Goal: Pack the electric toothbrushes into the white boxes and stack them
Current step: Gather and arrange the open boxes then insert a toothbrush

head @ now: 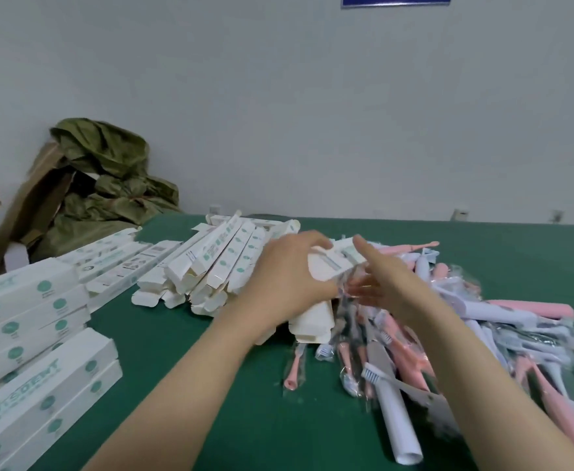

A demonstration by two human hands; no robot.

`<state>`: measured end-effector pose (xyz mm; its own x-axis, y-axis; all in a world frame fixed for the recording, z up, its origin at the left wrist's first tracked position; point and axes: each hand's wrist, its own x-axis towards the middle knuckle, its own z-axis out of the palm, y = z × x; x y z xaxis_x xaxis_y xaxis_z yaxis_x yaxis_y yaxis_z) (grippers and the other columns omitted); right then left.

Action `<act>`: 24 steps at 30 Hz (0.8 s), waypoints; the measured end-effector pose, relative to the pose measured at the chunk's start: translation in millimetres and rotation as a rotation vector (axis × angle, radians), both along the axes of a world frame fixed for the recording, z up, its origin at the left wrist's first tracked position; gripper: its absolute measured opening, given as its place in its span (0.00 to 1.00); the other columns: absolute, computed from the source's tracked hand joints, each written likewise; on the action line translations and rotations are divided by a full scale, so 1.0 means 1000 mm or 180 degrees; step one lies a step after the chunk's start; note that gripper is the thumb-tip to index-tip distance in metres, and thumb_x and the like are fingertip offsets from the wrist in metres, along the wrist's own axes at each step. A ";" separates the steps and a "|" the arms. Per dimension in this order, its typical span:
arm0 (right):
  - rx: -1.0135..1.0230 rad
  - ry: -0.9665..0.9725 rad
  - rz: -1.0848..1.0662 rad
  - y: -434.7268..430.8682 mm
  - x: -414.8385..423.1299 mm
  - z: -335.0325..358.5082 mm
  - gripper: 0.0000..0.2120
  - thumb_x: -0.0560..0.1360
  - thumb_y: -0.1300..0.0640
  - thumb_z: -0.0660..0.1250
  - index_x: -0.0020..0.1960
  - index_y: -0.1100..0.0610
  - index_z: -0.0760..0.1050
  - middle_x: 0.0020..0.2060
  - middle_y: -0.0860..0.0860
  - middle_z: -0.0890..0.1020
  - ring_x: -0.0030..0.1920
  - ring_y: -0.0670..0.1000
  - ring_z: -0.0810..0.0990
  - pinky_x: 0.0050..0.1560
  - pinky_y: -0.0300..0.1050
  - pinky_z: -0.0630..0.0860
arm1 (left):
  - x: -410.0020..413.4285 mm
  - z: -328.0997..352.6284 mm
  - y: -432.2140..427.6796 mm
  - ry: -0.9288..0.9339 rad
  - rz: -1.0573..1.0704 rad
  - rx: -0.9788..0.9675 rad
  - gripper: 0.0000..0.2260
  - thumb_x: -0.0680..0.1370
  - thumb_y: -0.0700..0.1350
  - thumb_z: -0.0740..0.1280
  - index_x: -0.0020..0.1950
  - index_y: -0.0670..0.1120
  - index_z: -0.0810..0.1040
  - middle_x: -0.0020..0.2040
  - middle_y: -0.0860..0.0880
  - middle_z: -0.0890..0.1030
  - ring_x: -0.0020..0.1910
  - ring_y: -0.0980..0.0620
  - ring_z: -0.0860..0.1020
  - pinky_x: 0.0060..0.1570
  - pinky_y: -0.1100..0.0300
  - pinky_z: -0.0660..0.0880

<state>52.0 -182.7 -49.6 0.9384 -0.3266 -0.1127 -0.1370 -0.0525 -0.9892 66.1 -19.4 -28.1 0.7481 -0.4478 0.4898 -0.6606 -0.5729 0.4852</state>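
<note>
- Green cloth (210, 402) covers the table. Nearest the camera, at 5 o'clock, lies a white toothbrush (394, 413) with its bristle head pointing away.
- At 8 o'clock a stack of closed boxes (34, 351), white with teal print, stands several layers high along the table's left side.
- From 3 to 5 o'clock sprawls a heap of toothbrushes (482, 321), pink and pale lilac. Many are in clear wrappers and lie crosswise over one another.
- At the centre the left hand (285, 277) curls its fingers round a white box (326, 266), holding it over the heap's left edge.
- Just beside it, on the 3 o'clock side, the right hand (384, 280) has its fingers spread and mostly straight at the box's right end. Blur hides whether they touch it. The two hands are close together.
- At 11 o'clock lies a pile of open boxes (217, 263), their flaps facing the camera.
- At 10 o'clock a row of flat-lying boxes (119, 263) runs between that pile and the stack.
- Farther off at 10 o'clock, beyond the table, an olive bag (108, 171) is crumpled over a brown carton (30, 202).
- At 1 o'clock, high on the grey wall, hangs a blue sign (396, 0).
</note>
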 end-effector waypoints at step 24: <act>-0.0510 -0.2200 -0.0048 0.046 -0.012 0.042 0.13 0.80 0.43 0.54 0.55 0.45 0.75 0.53 0.44 0.81 0.56 0.42 0.79 0.59 0.41 0.75 | 0.007 0.048 0.029 -0.1901 -0.0128 -0.0780 0.21 0.68 0.43 0.76 0.59 0.43 0.75 0.54 0.55 0.74 0.53 0.56 0.73 0.54 0.75 0.64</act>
<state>39.9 -136.8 -7.9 0.7728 -0.3029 0.5577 0.5175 -0.2078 -0.8300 72.8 9.7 19.8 0.2999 -0.2919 0.9082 -0.8760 -0.4613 0.1409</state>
